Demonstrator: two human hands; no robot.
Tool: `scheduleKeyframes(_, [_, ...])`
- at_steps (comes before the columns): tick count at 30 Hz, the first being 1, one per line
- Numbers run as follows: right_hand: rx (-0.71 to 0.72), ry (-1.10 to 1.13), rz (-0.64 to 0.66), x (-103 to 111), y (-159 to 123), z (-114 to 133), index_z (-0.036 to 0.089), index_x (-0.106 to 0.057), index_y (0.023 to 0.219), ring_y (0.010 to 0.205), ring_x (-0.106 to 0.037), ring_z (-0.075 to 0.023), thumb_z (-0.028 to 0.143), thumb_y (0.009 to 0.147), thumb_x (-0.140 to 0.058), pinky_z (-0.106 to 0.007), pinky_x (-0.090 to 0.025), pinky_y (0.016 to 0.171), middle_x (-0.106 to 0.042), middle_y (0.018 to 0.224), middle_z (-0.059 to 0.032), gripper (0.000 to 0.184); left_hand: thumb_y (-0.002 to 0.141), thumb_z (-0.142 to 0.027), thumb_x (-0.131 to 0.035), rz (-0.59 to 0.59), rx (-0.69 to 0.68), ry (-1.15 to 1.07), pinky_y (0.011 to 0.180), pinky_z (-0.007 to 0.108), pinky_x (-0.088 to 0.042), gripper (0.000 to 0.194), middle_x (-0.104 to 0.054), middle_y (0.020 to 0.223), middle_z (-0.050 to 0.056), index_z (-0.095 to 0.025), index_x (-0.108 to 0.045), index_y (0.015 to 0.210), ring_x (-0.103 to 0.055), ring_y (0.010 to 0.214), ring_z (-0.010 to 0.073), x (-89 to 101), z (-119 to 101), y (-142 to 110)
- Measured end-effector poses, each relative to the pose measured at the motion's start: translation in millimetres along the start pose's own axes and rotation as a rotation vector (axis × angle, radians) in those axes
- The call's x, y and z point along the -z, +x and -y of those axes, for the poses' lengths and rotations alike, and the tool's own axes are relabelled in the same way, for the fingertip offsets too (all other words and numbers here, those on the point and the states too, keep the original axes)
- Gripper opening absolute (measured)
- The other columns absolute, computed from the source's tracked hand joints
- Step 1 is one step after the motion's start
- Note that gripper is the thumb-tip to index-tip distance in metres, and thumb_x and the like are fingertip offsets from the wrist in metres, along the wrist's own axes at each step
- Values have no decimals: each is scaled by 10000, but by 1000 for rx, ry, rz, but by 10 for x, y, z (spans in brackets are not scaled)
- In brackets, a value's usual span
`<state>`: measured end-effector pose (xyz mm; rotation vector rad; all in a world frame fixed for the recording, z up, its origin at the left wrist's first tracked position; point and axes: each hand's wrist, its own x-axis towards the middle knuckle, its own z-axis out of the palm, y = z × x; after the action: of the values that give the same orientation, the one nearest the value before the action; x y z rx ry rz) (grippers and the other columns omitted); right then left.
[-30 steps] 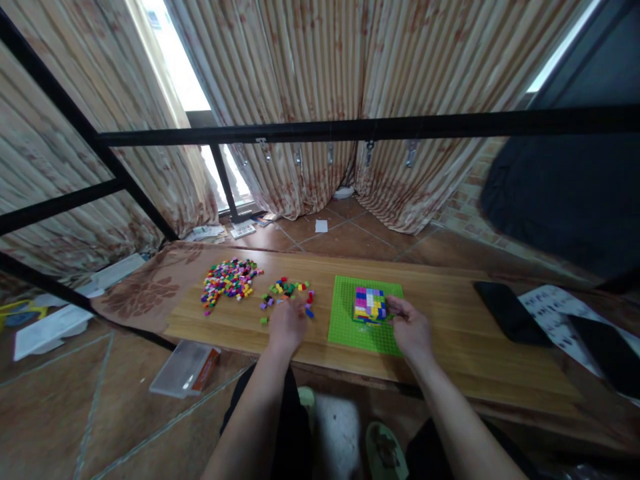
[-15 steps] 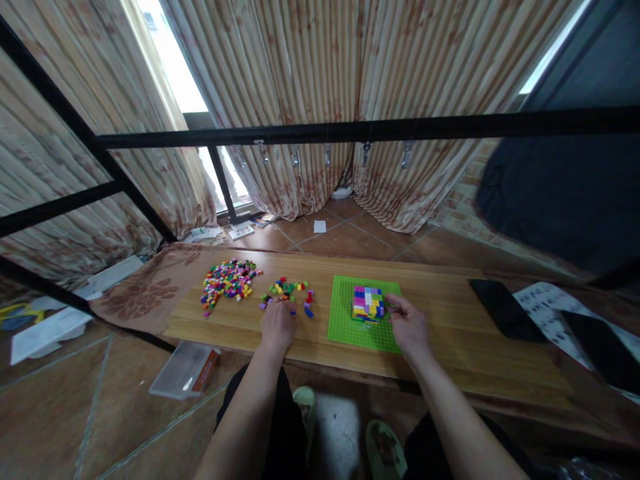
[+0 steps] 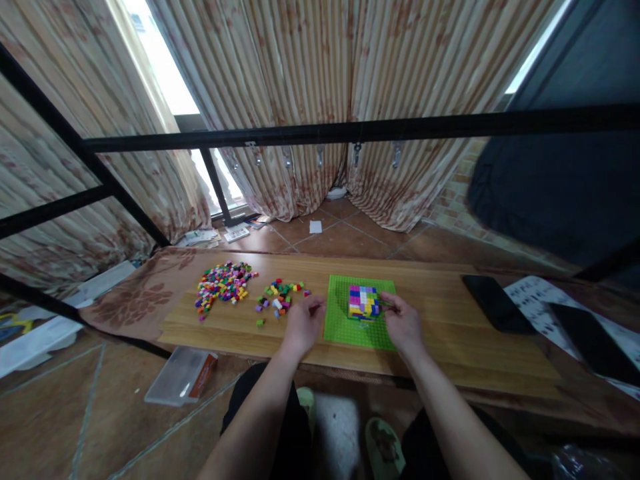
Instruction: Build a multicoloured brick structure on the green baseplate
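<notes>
A block built of colourful toy bricks (image 3: 363,302) stands on a green baseplate (image 3: 340,330). My right hand (image 3: 404,325) is at the block's right side, its curled fingertips against the edge. Left of the baseplate, my left hand (image 3: 303,325) hovers over the table with thumb and fingers drawn together. Whatever lies between those fingertips is too small to make out. Loose toy bricks (image 3: 283,289) in mixed colours lie just beyond and left of that hand. A single green brick (image 3: 260,323) sits apart, nearer the front.
A larger heap of bricks (image 3: 223,287) covers the left part of the wooden table (image 3: 445,360). A black phone (image 3: 495,303), a printed sheet (image 3: 533,300) and another dark device (image 3: 595,340) lie at right. Below the table's left front stands a clear plastic box (image 3: 175,377). A black rail (image 3: 320,133) crosses behind.
My left hand has moved right, away from the small brick group towards the baseplate, uncovering bricks there. My right hand stays beside the block. The whole view has shifted slightly.
</notes>
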<state>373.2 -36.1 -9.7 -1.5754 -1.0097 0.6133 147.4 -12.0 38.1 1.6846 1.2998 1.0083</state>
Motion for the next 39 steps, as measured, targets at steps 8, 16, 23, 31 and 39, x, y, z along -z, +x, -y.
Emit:
scheduleKeyframes(8, [19, -18, -1, -6, -16, 9, 178, -687, 1036, 883, -684, -228, 192, 669, -458, -430, -524, 856, -719, 1042, -93, 432, 774, -195, -575, 22, 80, -353, 575, 227, -498, 143, -658, 658, 17, -136, -687, 839, -620, 594, 124, -456, -130, 29])
scheduleKeyframes(16, [31, -32, -2, 19, -45, 34, 184, -683, 1049, 868, -687, -218, 167, 662, -449, -416, -524, 866, -720, 1043, -86, 453, 741, -141, -608, 26, 49, -162, 582, 215, -488, 169, -698, 735, 31, -138, -707, 877, -621, 618, 116, -593, -261, 13])
scheduleKeyframes(23, [33, -42, 0, 8, -47, 53, 180, -686, 1037, 877, -685, -216, 151, 649, -442, -419, -520, 879, -720, 1045, -88, 460, 750, -65, -577, -41, -1, 44, 751, 261, -536, 216, -710, 858, 52, -156, -711, 893, -664, 768, 131, -648, -344, 10])
scheduleKeyframes(31, [54, -53, 4, -6, -71, 86, 201, -694, 1029, 963, -669, -225, 156, 680, -457, -434, -489, 934, -724, 1038, -71, 424, 776, -122, -607, -67, -37, 129, 774, 302, -535, 168, -713, 853, 67, -159, -709, 905, -667, 775, 157, -709, -321, 5])
scheduleKeyframes(39, [60, -72, -2, 13, -71, 97, 202, -703, 1015, 956, -671, -229, 159, 691, -468, -442, -479, 940, -727, 1024, -73, 403, 781, -139, -624, -50, -46, 95, 788, 302, -527, 160, -724, 874, 66, -164, -690, 924, -676, 808, 159, -728, -281, -14])
